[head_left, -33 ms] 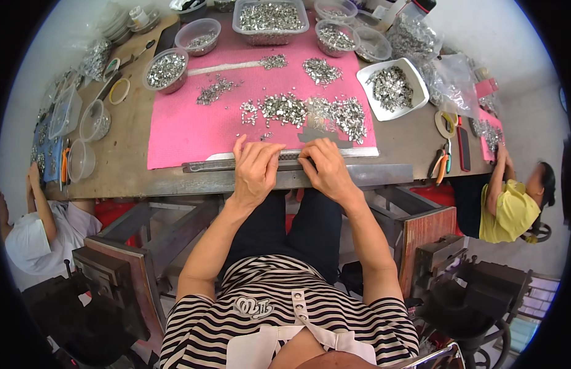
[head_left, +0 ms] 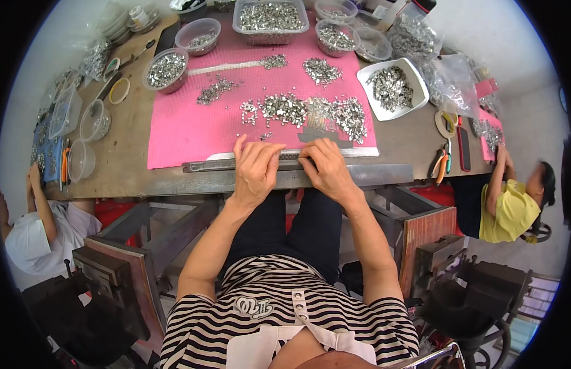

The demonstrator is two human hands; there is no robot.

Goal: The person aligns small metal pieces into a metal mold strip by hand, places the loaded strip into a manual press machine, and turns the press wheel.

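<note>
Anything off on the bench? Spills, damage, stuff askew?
Nothing clearly wrong. Small metal pieces lie loose on the pink mat, but mostly in separate heaps, so probably not a spill. A few strays sit just beyond the left hand. The white dish stands at an angle. No damage visible.

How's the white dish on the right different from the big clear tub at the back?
The white dish has solid-looking white walls; the clear tub is see-through. The white dish sits turned at a slant, while the clear tub sits nearly straight. The white dish shows bare white around its heap; in the clear tub the heap spreads nearly wall to wall. Both hold lots of small silvery pieces.
</note>
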